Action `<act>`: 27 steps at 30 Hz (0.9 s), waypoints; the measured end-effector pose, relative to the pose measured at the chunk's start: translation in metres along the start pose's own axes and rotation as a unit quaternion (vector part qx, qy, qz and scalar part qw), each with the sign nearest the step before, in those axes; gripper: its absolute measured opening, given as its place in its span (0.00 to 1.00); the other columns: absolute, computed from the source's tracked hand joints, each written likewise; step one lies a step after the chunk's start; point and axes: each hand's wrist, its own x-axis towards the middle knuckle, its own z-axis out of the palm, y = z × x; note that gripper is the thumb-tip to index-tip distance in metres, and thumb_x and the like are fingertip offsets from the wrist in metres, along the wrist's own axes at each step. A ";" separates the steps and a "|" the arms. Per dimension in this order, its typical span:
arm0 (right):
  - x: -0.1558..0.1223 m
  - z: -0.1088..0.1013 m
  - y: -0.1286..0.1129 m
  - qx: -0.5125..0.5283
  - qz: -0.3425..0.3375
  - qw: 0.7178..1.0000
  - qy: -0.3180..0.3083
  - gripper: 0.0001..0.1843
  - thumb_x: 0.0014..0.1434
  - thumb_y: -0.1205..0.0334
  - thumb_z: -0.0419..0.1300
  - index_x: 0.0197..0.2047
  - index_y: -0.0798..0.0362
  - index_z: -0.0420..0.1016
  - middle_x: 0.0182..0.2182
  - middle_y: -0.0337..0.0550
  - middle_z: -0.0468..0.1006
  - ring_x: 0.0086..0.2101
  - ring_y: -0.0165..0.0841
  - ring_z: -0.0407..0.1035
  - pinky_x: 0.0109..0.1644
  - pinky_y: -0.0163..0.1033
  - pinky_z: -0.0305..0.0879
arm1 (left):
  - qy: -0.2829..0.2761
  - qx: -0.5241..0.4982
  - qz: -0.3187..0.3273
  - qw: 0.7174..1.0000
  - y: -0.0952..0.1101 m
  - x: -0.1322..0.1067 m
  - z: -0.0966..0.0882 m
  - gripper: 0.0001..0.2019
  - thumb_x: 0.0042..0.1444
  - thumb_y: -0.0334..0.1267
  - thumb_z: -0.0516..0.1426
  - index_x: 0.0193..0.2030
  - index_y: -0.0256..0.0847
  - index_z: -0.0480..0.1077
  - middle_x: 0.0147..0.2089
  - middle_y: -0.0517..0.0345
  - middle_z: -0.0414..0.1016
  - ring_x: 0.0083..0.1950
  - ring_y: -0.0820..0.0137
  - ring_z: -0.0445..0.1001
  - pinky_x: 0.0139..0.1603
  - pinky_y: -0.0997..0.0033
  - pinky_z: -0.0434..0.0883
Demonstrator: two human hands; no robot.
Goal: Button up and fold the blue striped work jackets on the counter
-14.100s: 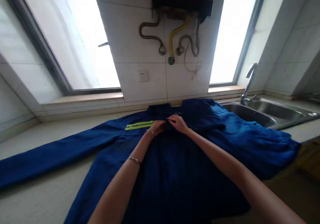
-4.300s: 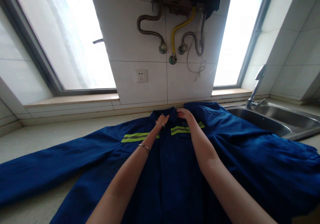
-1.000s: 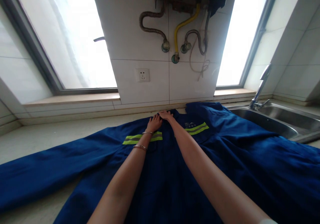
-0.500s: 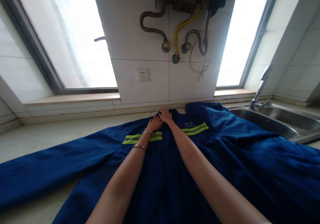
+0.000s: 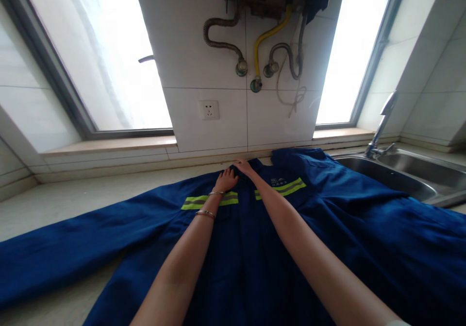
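Two contact points noted: left hand (image 5: 225, 180) spread flat just above the reflective stripe (image 5: 196, 202), right hand (image 5: 244, 166) open and flat at the collar (image 5: 252, 163), neither pinching, with the blue work jacket (image 5: 247, 253) laid out evenly, sleeves wide, on the counter (image 5: 65, 214) beside the sink (image 5: 386, 178).
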 end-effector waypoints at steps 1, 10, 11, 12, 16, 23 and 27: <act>0.000 -0.009 0.006 0.001 0.020 0.999 0.030 0.26 0.65 0.64 0.40 0.63 0.51 0.64 0.59 0.41 0.67 0.58 0.29 0.61 0.62 0.36 0.54 | -0.003 0.002 -0.005 1.000 -0.001 0.001 0.001 0.28 0.64 0.47 0.42 0.67 0.33 0.54 0.70 0.36 0.49 0.70 0.55 0.48 0.66 0.51 0.51; -0.006 -0.053 0.060 -0.015 0.153 0.979 0.133 0.20 0.60 0.68 0.49 0.51 0.58 0.75 0.47 0.58 0.76 0.48 0.43 0.71 0.50 0.42 0.66 | 0.011 -0.006 0.003 1.000 -0.002 0.005 0.001 0.28 0.64 0.46 0.43 0.64 0.28 0.57 0.69 0.35 0.51 0.70 0.54 0.50 0.66 0.53 0.51; -0.008 -0.048 0.059 -0.019 0.156 0.979 0.130 0.19 0.59 0.68 0.51 0.50 0.59 0.76 0.46 0.59 0.76 0.48 0.44 0.71 0.50 0.43 0.67 | 0.016 -0.008 0.009 1.000 0.000 0.005 0.000 0.27 0.63 0.45 0.43 0.63 0.27 0.59 0.68 0.34 0.52 0.69 0.54 0.51 0.66 0.54 0.52; -0.010 -0.042 0.057 -0.024 0.159 0.979 0.125 0.18 0.57 0.68 0.53 0.50 0.60 0.75 0.46 0.60 0.76 0.48 0.45 0.71 0.49 0.43 0.67 | 0.022 -0.010 0.016 1.000 0.001 0.006 -0.001 0.26 0.63 0.43 0.44 0.62 0.27 0.60 0.68 0.34 0.53 0.69 0.55 0.52 0.66 0.55 0.52; -0.012 -0.024 0.048 -0.041 0.165 0.979 0.116 0.19 0.57 0.66 0.57 0.50 0.66 0.73 0.45 0.65 0.75 0.48 0.48 0.70 0.50 0.46 0.66 | 0.035 -0.066 0.032 0.997 0.009 0.006 -0.009 0.21 0.62 0.35 0.44 0.56 0.29 0.68 0.63 0.37 0.63 0.66 0.58 0.59 0.65 0.57 0.55; -0.012 -0.019 0.049 -0.036 0.173 0.976 0.127 0.25 0.60 0.65 0.56 0.58 0.69 0.63 0.47 0.69 0.73 0.51 0.47 0.69 0.52 0.47 0.64 | 0.022 -0.139 0.015 0.990 0.035 0.006 -0.033 0.25 0.65 0.43 0.40 0.40 0.34 0.76 0.39 0.46 0.78 0.44 0.64 0.76 0.46 0.68 0.68; -0.011 -0.021 0.054 -0.013 0.167 0.978 0.123 0.22 0.61 0.66 0.54 0.57 0.65 0.66 0.48 0.65 0.74 0.51 0.45 0.69 0.52 0.44 0.64 | 0.003 -0.211 -0.028 0.977 0.066 0.006 -0.034 0.28 0.62 0.54 0.45 0.35 0.32 0.77 0.31 0.46 0.78 0.39 0.62 0.77 0.36 0.72 0.68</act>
